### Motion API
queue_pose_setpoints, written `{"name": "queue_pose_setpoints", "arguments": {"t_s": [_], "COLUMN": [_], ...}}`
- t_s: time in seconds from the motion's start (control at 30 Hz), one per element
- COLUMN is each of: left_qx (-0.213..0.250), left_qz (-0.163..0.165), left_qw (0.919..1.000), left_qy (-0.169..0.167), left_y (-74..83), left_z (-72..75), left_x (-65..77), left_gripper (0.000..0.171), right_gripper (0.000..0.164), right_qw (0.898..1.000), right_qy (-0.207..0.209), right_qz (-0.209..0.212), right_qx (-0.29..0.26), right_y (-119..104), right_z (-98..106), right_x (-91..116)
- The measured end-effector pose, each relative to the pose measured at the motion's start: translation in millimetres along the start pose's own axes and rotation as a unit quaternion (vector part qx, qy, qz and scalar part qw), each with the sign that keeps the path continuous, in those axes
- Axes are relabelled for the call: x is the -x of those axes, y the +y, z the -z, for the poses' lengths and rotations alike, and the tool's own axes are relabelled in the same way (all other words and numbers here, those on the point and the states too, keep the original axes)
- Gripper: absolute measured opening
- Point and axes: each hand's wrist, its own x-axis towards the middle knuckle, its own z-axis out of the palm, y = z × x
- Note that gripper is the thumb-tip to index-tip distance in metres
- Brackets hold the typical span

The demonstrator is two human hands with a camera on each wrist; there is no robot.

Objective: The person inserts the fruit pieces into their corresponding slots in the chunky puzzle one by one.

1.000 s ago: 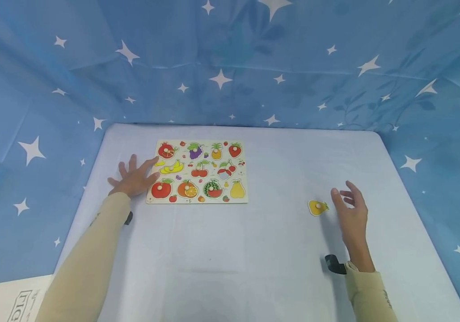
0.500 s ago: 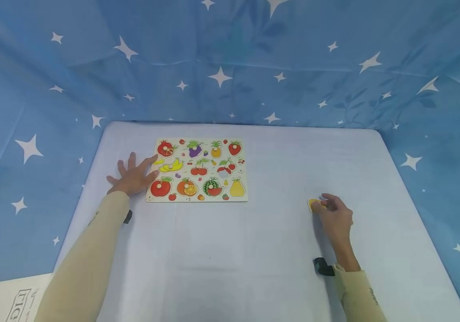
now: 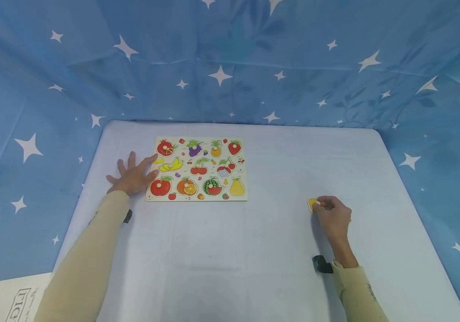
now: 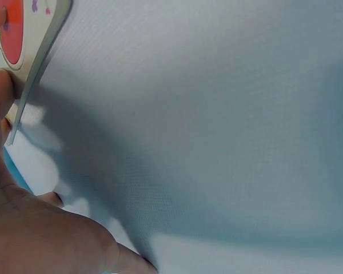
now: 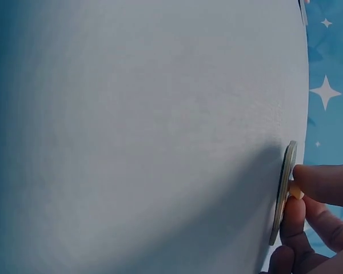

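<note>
In the head view, a yellow pear puzzle piece (image 3: 312, 205) is at the right of the table, partly hidden by my right hand (image 3: 335, 219). My right thumb and fingers pinch its small knob (image 5: 296, 190); the right wrist view shows the piece edge-on (image 5: 283, 191). At the left, my left hand (image 3: 132, 178) has its fingers spread, with thumb and forefinger at the left edge of the fruit puzzle board (image 3: 191, 200). The board holds several knobbed fruit pieces, including a watermelon (image 3: 213, 187) and an apple (image 3: 160, 187). Its lower-right pear shape (image 3: 237, 187) shows no knob.
A white-covered table (image 3: 230, 250) lies under both hands. Behind and beside it hangs a blue cloth with white stars (image 3: 230, 58). A pale printed sheet or box (image 3: 8, 297) is at the lower left.
My right hand has moved left and down onto the pear piece and now pinches its knob. My left hand stays at the board's edge.
</note>
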Motion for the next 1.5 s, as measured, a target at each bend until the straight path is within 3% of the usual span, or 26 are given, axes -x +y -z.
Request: {"name": "queue_pose_setpoints", "arguments": {"t_s": [0.37, 0.63, 0.93, 1.33, 1.5], "left_qx": [0.008, 0.012, 0.012, 0.012, 0.013], "left_qz": [0.000, 0.004, 0.011, 0.012, 0.011], "left_qw": [1.0000, 0.9999, 0.9998, 0.9999, 0.9999], "left_qy": [0.001, 0.003, 0.007, 0.004, -0.002], "left_y": [-2.4, -5.4, -3.6, -2.4, -0.8], "left_z": [4.3, 3.4, 2.9, 2.8, 3.9], "left_x": [0.8, -2.2, -3.8, -3.9, -2.9], "left_gripper": [0.079, 0.079, 0.078, 0.078, 0.078], "right_gripper": [0.021, 0.018, 0.014, 0.016, 0.017], "right_qw": [1.000, 0.993, 0.968, 0.944, 0.929], "right_qy": [-0.020, -0.069, -0.125, -0.201, -0.239], "right_qz": [0.021, 0.097, 0.216, 0.261, 0.284], "right_qx": [0.006, -0.009, -0.022, -0.012, 0.008], "right_y": [-15, -31, -55, -98, -118], "right_z": [2, -9, -24, -51, -63], "right_x": [-6, -16, -25, -28, -28]}}
